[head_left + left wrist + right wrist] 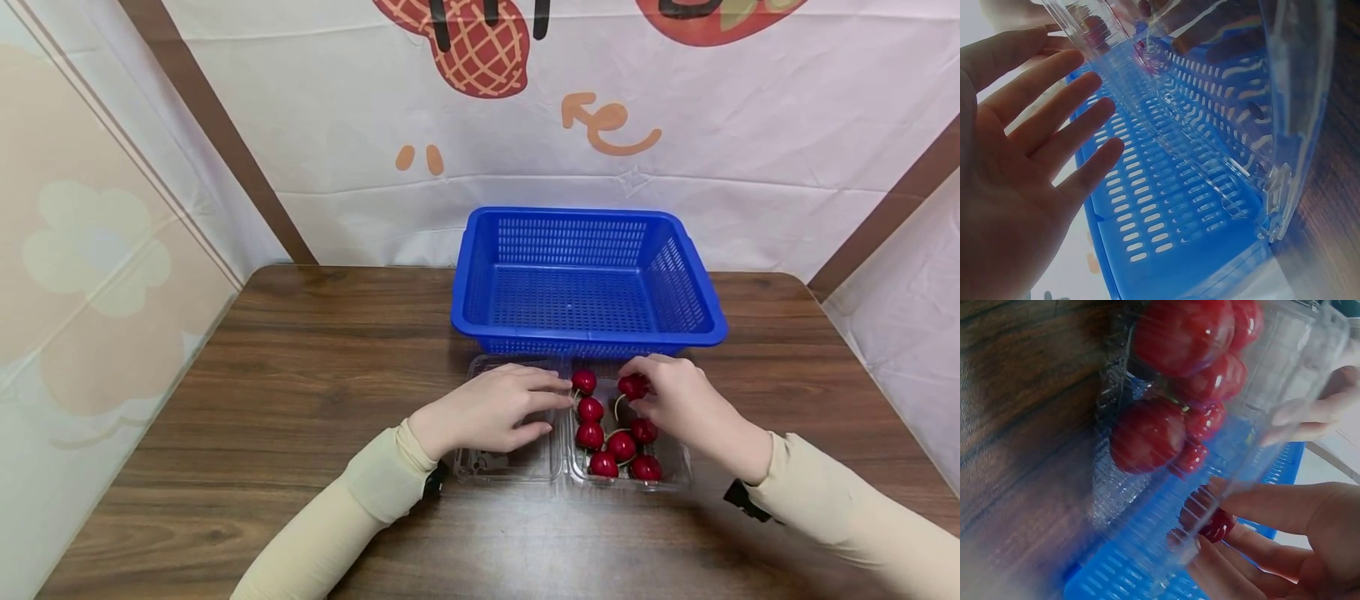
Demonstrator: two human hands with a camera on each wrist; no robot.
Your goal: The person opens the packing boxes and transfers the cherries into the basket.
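A clear plastic clamshell box lies opened flat, its lid (542,468) on the left and its tray (678,479) on the right. Several red cherries (621,446) with stems sit in the tray, in two rough columns. My right hand (686,408) pinches one cherry (1205,515) between thumb and fingers at the tray's far right part. Over the lid, my left hand (498,408) is spread with straight fingers, fingertips right at the hinge side by the left column of cherries. In the left wrist view its palm and fingers (1066,119) hold nothing.
A blue perforated basket (588,337) stands directly behind the clamshell, near the table's back edge. The brown wooden table (315,367) extends to both sides. A printed cloth (337,133) hangs behind it.
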